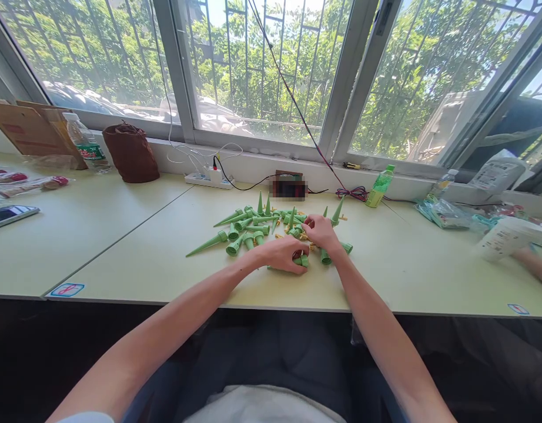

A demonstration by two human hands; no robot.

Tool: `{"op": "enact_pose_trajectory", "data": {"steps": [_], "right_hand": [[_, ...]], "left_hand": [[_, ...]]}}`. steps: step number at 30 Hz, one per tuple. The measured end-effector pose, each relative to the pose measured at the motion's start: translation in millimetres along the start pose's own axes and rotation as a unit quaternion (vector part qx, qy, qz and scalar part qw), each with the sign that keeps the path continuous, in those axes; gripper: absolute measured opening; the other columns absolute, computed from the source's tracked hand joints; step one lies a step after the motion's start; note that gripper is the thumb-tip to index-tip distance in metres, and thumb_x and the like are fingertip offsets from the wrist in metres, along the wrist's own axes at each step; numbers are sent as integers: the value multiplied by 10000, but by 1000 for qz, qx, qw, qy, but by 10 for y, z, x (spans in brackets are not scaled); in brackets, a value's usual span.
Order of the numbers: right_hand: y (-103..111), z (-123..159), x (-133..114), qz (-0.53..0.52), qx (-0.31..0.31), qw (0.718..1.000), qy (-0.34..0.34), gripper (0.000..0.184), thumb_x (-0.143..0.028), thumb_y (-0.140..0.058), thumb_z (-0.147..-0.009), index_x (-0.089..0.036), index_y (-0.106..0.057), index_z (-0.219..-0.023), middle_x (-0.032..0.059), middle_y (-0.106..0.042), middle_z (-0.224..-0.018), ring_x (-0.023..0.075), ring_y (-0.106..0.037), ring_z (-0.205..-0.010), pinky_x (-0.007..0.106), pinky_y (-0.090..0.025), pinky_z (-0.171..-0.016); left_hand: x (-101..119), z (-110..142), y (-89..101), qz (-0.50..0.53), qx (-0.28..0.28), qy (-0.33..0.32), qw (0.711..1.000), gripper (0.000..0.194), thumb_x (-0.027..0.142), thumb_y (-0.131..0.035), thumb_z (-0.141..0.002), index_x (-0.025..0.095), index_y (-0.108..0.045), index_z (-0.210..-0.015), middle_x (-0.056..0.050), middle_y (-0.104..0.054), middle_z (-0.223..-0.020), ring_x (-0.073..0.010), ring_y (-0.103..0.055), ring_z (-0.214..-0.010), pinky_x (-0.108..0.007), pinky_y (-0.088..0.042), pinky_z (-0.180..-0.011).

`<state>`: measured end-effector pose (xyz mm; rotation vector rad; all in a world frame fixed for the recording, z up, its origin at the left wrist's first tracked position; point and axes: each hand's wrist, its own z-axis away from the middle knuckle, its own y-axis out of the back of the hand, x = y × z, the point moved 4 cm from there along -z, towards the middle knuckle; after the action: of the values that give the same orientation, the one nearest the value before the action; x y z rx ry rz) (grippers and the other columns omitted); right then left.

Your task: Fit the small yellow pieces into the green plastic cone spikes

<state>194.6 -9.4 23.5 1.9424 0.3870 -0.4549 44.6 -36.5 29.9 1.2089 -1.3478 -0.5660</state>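
A pile of green plastic watering spikes (220, 237) with cone-shaped points lies on the pale table in front of me, and several stand on end. Small yellow-orange plastic pieces (278, 236) are scattered among them. Low at the near side of the pile, my left hand (285, 254) curls around a green spike (303, 261), its ridged collar showing between thumb and fingers. My right hand (320, 231) is just beyond and to the right, fingers bent together over the pile. Whatever its fingertips hold is hidden. An upright spike (337, 210) stands beyond that hand.
At the back are a power strip (209, 178), a blurred dark device (289, 187), coiled cable (353, 192) and a green bottle (380, 187). Left are a brown bag (130, 151), a water bottle (88, 144) and a phone (10, 215). Another person's arm (535, 265) reaches a white cup (504, 238) at right.
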Motion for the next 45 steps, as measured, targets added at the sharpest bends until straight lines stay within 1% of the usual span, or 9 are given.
{"op": "enact_pose_trajectory", "data": {"steps": [4, 9, 12, 15, 19, 26, 30, 36, 45], "right_hand": [[-9, -5, 1, 1, 1, 1000, 3, 136, -275, -581, -827, -181, -671, -790, 62, -700, -729, 175, -622, -703, 273, -441, -710], [-15, -6, 1, -2, 6, 1000, 8, 142, -273, -577, -821, -180, -671, -769, 58, -697, -718, 167, -603, -674, 268, -431, -688], [13, 4, -20, -26, 22, 999, 12, 161, -280, -568, -821, -174, -663, -748, 52, -687, -695, 161, -596, -661, 261, -424, -668], [74, 24, -77, -72, 49, 996, 23, 212, -300, -532, -844, -168, -649, -725, 41, -671, -655, 150, -584, -630, 255, -419, -662], [146, 60, -193, -130, 67, 988, 54, 320, -371, -471, -893, -172, -617, -689, 18, -636, -597, 135, -553, -582, 245, -404, -639], [107, 118, -339, -177, -15, 979, 99, 449, -502, -395, -921, -199, -481, -601, -14, -491, -479, 125, -474, -499, 235, -367, -536], [71, 125, -328, -234, -55, 966, 92, 398, -508, -421, -906, -201, -529, -677, -23, -494, -485, 124, -483, -468, 237, -393, -520], [39, 98, -275, -304, -62, 947, 78, 343, -499, -493, -864, -193, -574, -733, -30, -492, -466, 119, -463, -420, 242, -383, -467], [74, 61, -222, -340, 6, 938, 64, 375, -530, -553, -833, -169, -609, -751, 2, -569, -559, 105, -464, -405, 245, -366, -416]], "left_hand": [[-10, -4, -11, -9, 14, 9, 1000, 129, 235, -654, -647, 225, -684, -772, 23, -567, -623, -123, -476, -566, -252, -370, -559], [-51, -22, -46, -30, 4, 14, 999, 107, 232, -633, -685, 210, -675, -781, -6, -601, -675, -149, -520, -628, -257, -393, -594], [-97, -42, -43, -33, 24, 25, 999, 125, 216, -608, -699, 201, -681, -800, -24, -635, -729, -160, -552, -667, -261, -413, -631], [-130, -60, 0, -29, 68, 33, 997, 172, 203, -578, -714, 190, -688, -846, -34, -666, -788, -163, -578, -712, -264, -436, -695], [-154, -60, 120, -4, 171, 47, 984, 161, 227, -544, -779, 171, -671, -860, -19, -678, -781, -136, -559, -683, -260, -440, -715], [-211, -17, 263, 48, 295, 122, 946, 214, 286, -563, -814, 144, -701, -894, 9, -656, -723, -96, -491, -609, -223, -404, -621], [-221, -3, 292, 72, 311, 138, 938, 223, 304, -589, -808, 145, -707, -911, 6, -678, -770, -92, -506, -630, -218, -410, -641], [-240, -3, 296, 77, 313, 139, 936, 258, 362, -596, -820, 150, -704, -918, 8, -659, -739, -90, -477, -606, -221, -395, -619], [-327, 20, 296, 138, 357, 166, 909, 439, 566, -561, -842, 167, -569, -1025, 56, -478, -581, -81, -366, -474, -208, -303, -489]]}}
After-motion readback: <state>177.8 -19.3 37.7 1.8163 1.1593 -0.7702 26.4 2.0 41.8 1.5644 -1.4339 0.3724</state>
